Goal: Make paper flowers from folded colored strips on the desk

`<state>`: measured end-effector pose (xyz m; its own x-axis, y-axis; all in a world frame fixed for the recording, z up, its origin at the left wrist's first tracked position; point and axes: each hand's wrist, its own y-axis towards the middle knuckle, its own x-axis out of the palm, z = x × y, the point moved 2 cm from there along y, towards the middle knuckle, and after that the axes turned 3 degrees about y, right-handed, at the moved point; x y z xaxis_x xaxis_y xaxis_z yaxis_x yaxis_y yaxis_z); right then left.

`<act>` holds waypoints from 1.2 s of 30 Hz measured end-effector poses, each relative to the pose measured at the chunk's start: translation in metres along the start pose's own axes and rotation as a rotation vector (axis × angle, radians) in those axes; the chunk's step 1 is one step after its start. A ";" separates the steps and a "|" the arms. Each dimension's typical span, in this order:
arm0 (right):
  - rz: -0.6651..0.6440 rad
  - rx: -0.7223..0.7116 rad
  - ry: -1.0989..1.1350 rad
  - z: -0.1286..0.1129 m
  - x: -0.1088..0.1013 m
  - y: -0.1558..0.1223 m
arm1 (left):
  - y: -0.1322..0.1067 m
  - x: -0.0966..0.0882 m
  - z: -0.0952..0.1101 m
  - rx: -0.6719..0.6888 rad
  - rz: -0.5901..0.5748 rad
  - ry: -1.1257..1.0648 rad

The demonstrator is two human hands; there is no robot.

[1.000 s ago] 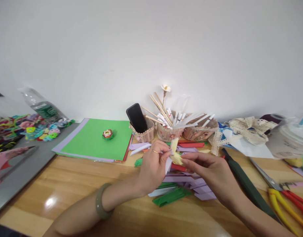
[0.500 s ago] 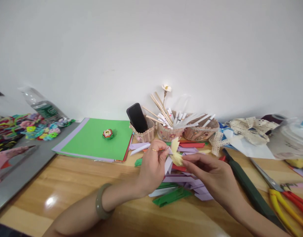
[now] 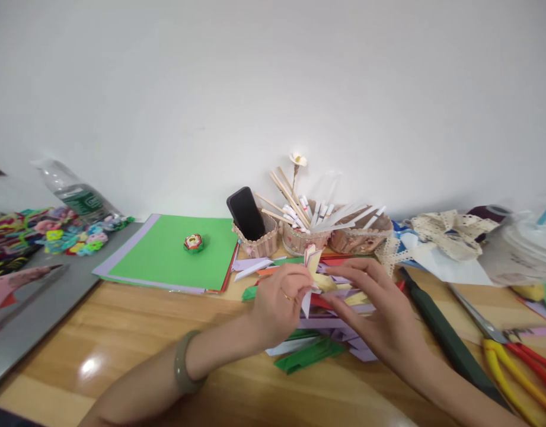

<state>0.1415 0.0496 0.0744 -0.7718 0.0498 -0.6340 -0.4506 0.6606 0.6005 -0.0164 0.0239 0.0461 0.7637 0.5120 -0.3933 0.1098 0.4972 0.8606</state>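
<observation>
My left hand [image 3: 281,302], with a ring and a jade-like bangle at the wrist, is closed in a pinch on folded paper pieces [image 3: 316,274] in pale yellow and lilac-white. They stick out past the fingertips, and the pinched part is hidden. Just to the right, my right hand [image 3: 379,302] has thumb and fingers apart around the yellow end; whether a fingertip touches it I cannot tell. Beneath both hands lies a loose pile of folded paper strips [image 3: 308,354] in green, lilac, red, white and yellow.
Behind stand small wooden baskets [image 3: 259,244] with a phone [image 3: 246,213], sticks and markers. Leftward are green paper sheets [image 3: 166,267] bearing a paper rosette [image 3: 193,243], and a pink glue gun [image 3: 15,290]. Scissors [image 3: 495,341], a dark green tool [image 3: 450,344] and lace [image 3: 450,234] lie rightward.
My right hand's fingers have spread from their pinch on the yellow paper and lifted slightly. The left hand has turned a little, still pinching the paper, which now stands more upright.
</observation>
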 end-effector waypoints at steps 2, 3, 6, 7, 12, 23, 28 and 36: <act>-0.011 -0.090 -0.052 -0.001 0.001 -0.002 | -0.001 0.001 0.002 0.028 -0.014 -0.007; -0.017 -0.121 -0.071 -0.001 0.001 -0.003 | -0.002 0.002 0.003 0.047 -0.018 -0.016; -0.035 -0.174 -0.092 -0.001 0.003 -0.005 | -0.004 0.003 0.006 0.109 -0.027 -0.052; -0.038 -0.190 -0.095 -0.001 0.003 -0.005 | -0.004 0.004 0.006 0.122 -0.027 -0.057; -0.065 -0.242 -0.134 -0.002 0.005 -0.004 | -0.010 0.006 0.004 0.131 -0.021 -0.055; -0.109 0.375 0.323 0.020 -0.020 0.016 | 0.004 0.007 -0.021 -0.636 -0.133 -0.893; -0.278 0.452 0.501 0.025 -0.002 0.012 | 0.001 0.013 -0.021 -0.784 -0.221 -1.142; -0.255 0.396 0.401 0.013 -0.001 0.006 | 0.005 0.011 -0.011 -0.965 -0.355 -0.967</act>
<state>0.1452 0.0631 0.0721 -0.8047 -0.3812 -0.4552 -0.5021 0.8462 0.1788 -0.0146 0.0394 0.0424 0.9598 -0.2201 0.1742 0.2141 0.9754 0.0528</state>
